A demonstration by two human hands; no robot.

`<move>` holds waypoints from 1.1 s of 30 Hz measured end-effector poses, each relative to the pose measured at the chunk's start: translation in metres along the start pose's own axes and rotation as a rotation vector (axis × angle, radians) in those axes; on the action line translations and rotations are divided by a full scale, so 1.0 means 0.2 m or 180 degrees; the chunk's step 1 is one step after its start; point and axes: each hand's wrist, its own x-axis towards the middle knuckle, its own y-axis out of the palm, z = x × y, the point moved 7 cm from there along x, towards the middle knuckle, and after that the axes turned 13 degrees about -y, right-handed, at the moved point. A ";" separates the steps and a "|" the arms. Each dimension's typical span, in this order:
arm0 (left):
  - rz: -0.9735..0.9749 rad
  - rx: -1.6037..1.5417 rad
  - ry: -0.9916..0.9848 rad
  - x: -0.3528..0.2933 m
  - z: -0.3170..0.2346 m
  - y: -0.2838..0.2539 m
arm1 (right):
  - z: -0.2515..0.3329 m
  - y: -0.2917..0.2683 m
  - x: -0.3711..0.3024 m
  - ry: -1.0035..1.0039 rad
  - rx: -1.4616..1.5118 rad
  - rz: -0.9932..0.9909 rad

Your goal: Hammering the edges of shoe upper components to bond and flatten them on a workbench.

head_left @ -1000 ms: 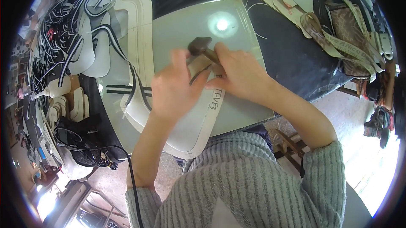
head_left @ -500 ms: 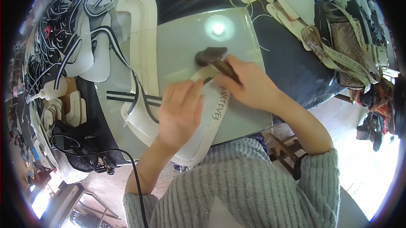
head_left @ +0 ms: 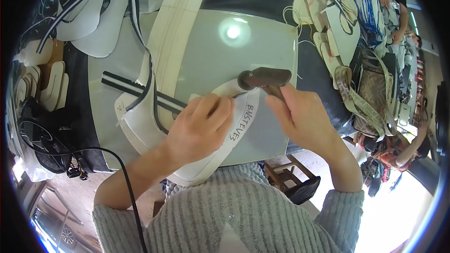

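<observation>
My right hand (head_left: pixel 302 117) grips the handle of a dark-headed hammer (head_left: pixel 263 78), whose head rests on the top edge of a curved white piece (head_left: pixel 243 121) with handwriting on it. My left hand (head_left: pixel 199 128) lies flat on that white piece, fingers pressing its edge just left of the hammer head. The piece lies on a pale grey slab (head_left: pixel 211 51). A white strip with black trim (head_left: pixel 136 89) runs under my left hand toward the upper left.
Stacks of white cut pieces with black stripes (head_left: pixel 84 14) sit at the upper left, more white pieces (head_left: pixel 335 23) at the upper right. A black cable (head_left: pixel 117 159) crosses my left forearm. A patterned bag (head_left: pixel 370 93) lies at right. Another person (head_left: pixel 408 150) is at the far right.
My left hand has moved up from the lower part of the white piece to its top edge beside the hammer. The hammer head sits lower and nearer the piece.
</observation>
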 end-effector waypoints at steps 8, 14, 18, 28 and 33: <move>-0.0016 -0.0064 -0.0007 -0.01 0.00 0.01 | 0.00 0.00 -0.07 0.0273 -0.0304 0.0678; -0.0155 0.0060 0.0108 0.01 -0.01 0.01 | 0.01 0.05 -0.05 0.0084 -0.0212 0.0690; -0.0186 0.0097 0.0115 0.01 0.00 0.00 | 0.05 -0.05 -0.01 0.0045 0.0062 0.0214; -0.0103 0.0001 -0.0014 -0.01 0.00 0.01 | 0.04 0.03 -0.06 0.0038 -0.0035 0.0116; 0.0042 -0.0195 -0.0108 0.00 0.02 0.01 | 0.01 0.13 -0.11 0.0204 -0.0397 0.0668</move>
